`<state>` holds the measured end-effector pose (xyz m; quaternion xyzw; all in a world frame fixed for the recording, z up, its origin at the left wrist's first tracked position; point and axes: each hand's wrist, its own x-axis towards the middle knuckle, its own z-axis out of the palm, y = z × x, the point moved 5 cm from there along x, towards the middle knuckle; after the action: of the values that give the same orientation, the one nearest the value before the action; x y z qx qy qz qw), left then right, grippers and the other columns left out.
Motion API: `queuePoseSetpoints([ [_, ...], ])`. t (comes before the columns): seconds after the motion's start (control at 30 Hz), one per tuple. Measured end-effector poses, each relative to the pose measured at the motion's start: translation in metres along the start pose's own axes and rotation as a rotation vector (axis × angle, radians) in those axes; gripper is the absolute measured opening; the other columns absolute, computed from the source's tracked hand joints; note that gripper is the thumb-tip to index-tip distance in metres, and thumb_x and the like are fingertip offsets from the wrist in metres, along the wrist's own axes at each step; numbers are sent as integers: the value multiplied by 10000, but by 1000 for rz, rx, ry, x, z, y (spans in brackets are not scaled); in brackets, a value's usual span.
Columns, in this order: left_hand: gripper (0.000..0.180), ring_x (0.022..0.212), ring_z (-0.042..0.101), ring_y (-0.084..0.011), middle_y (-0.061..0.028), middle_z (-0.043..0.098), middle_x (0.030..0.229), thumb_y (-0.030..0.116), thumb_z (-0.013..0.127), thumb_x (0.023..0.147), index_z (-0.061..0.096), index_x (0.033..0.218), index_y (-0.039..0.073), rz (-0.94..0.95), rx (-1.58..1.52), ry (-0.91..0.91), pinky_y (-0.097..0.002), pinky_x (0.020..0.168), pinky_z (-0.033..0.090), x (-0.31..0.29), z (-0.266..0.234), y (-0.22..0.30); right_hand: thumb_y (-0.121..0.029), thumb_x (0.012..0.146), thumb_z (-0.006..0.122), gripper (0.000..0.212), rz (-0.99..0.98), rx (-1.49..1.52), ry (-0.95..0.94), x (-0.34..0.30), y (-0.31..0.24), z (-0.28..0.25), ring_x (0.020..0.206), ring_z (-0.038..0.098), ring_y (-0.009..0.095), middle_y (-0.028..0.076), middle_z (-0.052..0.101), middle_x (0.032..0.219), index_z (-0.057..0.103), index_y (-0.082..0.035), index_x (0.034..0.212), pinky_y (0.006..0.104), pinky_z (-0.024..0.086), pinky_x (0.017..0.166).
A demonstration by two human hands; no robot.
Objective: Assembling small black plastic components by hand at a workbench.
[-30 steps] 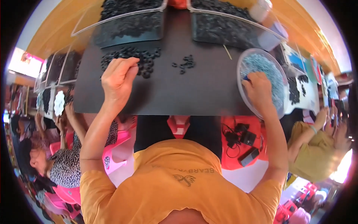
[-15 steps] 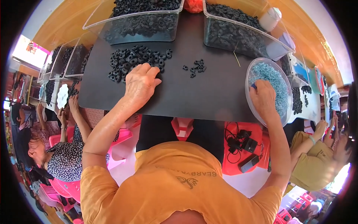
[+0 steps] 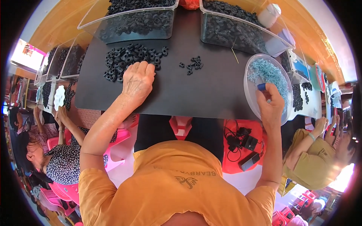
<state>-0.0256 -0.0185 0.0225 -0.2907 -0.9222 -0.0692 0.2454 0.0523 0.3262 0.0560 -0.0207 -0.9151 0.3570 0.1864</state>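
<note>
My left hand (image 3: 138, 82) rests on the dark table at the near edge of a heap of small black plastic parts (image 3: 124, 62). Its fingers are curled in, and whatever they may hold is hidden. My right hand (image 3: 270, 105) is over the near part of a round clear tub (image 3: 253, 100) of tiny light-blue pieces (image 3: 272, 75). Thumb and fingers are bent together there, with a blue band or cover (image 3: 261, 86) at a fingertip. I cannot make out what they pinch. A few black parts (image 3: 193, 64) lie apart between my hands.
Two clear bins of black parts stand at the back, the left bin (image 3: 139, 28) and the right bin (image 3: 233, 32). A thin yellowish stick (image 3: 235, 55) lies by the tub. Other people work at either side. A red stool (image 3: 235, 165) holds black adapters (image 3: 249, 143).
My right hand has drawn back toward the tub's near side, and more of the blue band shows. My left hand's fingers have curled in, with the thumb tucked away. The whole view has shifted slightly.
</note>
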Motion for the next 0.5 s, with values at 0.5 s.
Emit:
queuePoseSetpoints([
  [0.5,211,695,490,-57,5,513,838,42,622,875,653,1083,25,-437,-1377,-116,-196,649,445,-11,-15,52,56,771,638,136,-91,511,-55,-26,-78,76,665,535,140,76,562,803,612,-9,887,246,442,602],
])
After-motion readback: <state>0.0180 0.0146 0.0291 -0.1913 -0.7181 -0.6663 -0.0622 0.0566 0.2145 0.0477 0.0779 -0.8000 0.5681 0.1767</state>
